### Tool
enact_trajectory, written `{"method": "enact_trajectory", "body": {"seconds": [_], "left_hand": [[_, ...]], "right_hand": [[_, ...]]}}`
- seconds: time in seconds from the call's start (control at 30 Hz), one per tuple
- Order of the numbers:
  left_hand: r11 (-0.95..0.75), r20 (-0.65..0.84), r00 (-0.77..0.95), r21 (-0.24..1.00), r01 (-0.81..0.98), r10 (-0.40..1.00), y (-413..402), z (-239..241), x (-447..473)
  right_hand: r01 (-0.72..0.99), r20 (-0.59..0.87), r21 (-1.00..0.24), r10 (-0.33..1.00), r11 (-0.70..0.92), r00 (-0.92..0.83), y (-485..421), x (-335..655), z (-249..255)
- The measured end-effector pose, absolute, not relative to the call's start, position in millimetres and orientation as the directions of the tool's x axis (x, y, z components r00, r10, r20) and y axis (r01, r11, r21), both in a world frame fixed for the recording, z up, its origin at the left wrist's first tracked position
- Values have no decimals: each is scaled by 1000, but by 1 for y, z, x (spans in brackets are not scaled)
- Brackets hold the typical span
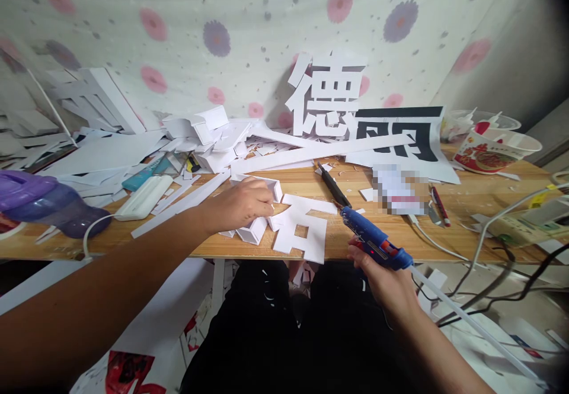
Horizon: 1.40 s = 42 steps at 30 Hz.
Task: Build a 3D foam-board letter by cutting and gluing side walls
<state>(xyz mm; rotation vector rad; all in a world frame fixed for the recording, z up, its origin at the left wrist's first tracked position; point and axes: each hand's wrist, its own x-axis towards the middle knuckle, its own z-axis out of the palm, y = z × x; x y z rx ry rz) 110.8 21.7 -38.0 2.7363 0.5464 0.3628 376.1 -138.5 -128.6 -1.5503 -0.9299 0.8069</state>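
My left hand (242,204) rests curled on a white foam-board character piece (302,225) lying flat on the wooden table (466,195), its fingers pinching the piece's raised white edge strip (255,229). My right hand (384,278) grips a blue hot glue gun (376,243) at the table's front edge. The gun's nozzle points up and left toward the white piece, a little short of it. A long white glue stick (471,320) sticks out of the gun's back, down to the right.
A black utility knife (333,188) lies just beyond the glue gun. A tall white cut-out character (326,95) and a black printed sheet (406,136) lean at the back. Paper scraps (133,151), a purple bottle (40,201), a bowl (493,148) and cables (498,246) crowd the sides.
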Motion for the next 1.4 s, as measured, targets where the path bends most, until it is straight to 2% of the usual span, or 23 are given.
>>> {"method": "enact_trajectory", "body": {"seconds": [0.13,0.3,0.4,0.53,0.63,0.87,1.2,1.4], "left_hand": [[-952,231,927,150,267,296,18,-37,111],[-958,264,936,-105,266,231,14,-35,107],[-937,339,914,-182,298,224,10,-32,99],[-894,523,790,-111,434,318,-6,-34,90],[-852,577,706,-31,522,412,-25,-44,90],[-720,511,640,-57,691,574,-57,-66,102],[-659,468,607,-66,749,642,-62,-74,103],[-644,489,598,-93,759,635,-62,-79,102]], "right_hand": [[178,-3,-980,894,-92,449,-138,378,-131],[161,-23,-981,888,-109,460,-139,376,-129],[176,-15,-979,893,-105,450,-139,376,-128],[224,13,-970,898,-95,440,-140,377,-126],[286,42,-953,898,-95,438,-139,377,-125],[301,12,-943,889,-141,457,-141,376,-123],[320,49,-941,890,-112,453,-140,376,-120],[289,-1,-946,893,-146,450,-140,377,-125]]}}
